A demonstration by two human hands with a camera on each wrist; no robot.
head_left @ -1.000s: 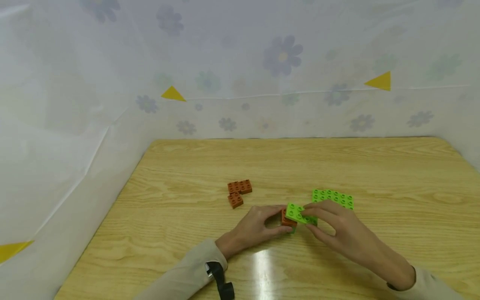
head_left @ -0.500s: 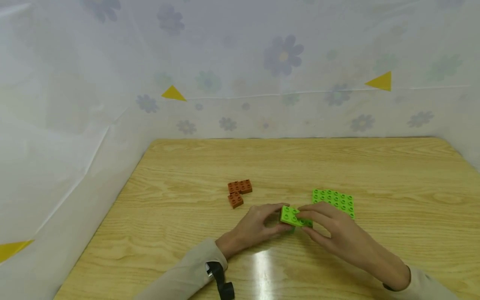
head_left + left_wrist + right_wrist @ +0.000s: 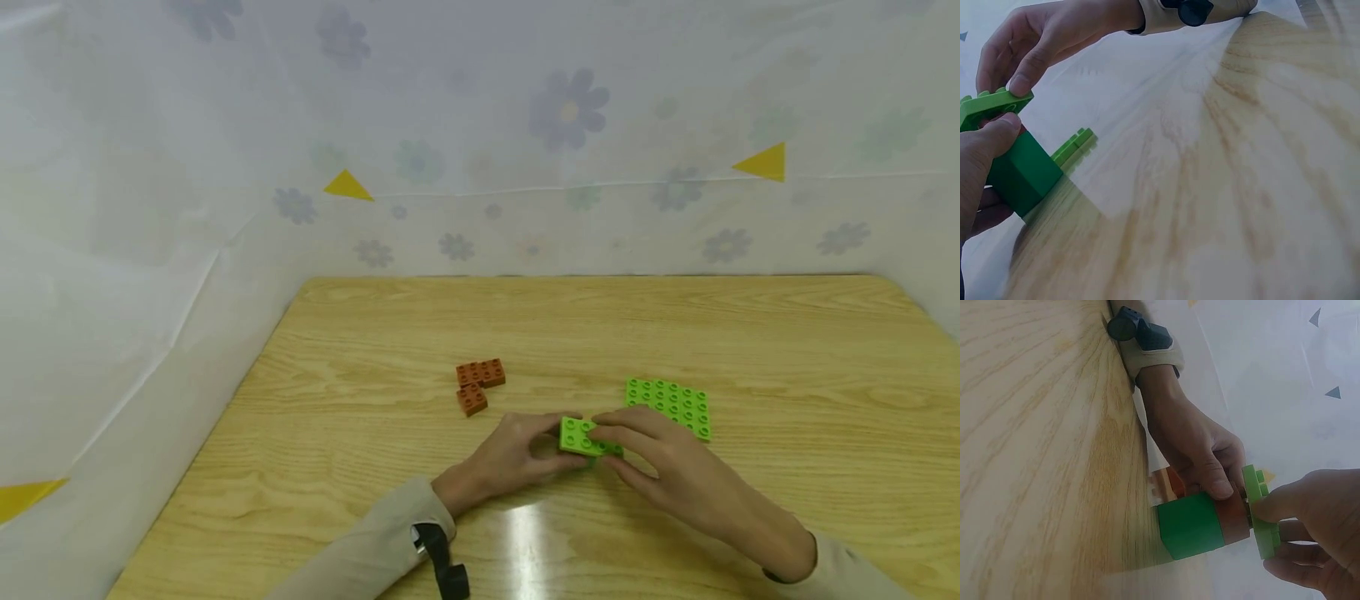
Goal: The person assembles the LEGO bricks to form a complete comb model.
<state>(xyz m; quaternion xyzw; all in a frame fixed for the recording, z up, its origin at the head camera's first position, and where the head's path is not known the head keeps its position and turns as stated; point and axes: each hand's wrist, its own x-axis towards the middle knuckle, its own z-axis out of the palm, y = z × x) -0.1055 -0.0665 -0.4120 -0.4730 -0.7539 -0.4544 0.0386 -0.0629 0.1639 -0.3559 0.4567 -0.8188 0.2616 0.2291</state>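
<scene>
My left hand [image 3: 510,450] grips a small stack between thumb and fingers: a dark green block [image 3: 1190,526] standing on the table with a brown brick [image 3: 1234,517] on top. Over that stack, my right hand [image 3: 675,467] pinches a light green studded plate [image 3: 574,433], thumb on one edge and fingers at the other. In the right wrist view a thin gap with studs shows between plate and brown brick. From above, the plate hides most of the stack. The left thumb lies along the brown brick, just under the plate in the left wrist view.
Two brown bricks, a longer one [image 3: 481,372] and a square one [image 3: 472,400], lie close together to the left of the hands. A larger light green studded plate [image 3: 678,406] lies behind the right hand. White flowered sheeting [image 3: 480,225] surrounds the wooden table [image 3: 360,350].
The right hand has shifted the light green plate left and slightly nearer, from partly overlapping the brown brick to covering it. The left hand has stayed in place, holding the stack.
</scene>
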